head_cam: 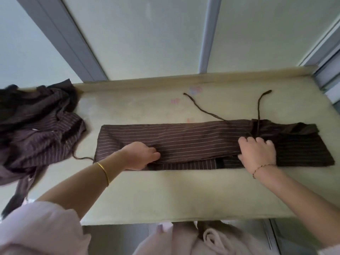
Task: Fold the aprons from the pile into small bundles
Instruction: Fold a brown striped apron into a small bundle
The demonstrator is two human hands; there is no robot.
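Note:
A brown apron with thin white stripes (pixel 193 140) lies folded into a long band across the middle of the cream table (pixel 165 196). Two dark ties (pixel 206 111) trail from it toward the back edge. My left hand (pixel 141 155) grips the band's near folded edge toward its left end, fingers curled under the cloth. My right hand (pixel 257 153) presses on the band to the right of its middle, fingers bent over the fabric near where the ties meet it. A pile of the same striped aprons (pixel 36 126) lies crumpled at the table's left end.
The pile hangs over the left and front-left edge of the table. A raised lip runs along the table's back edge (pixel 184 80), with pale wall panels behind. Faint pink marks dot the table top behind the apron.

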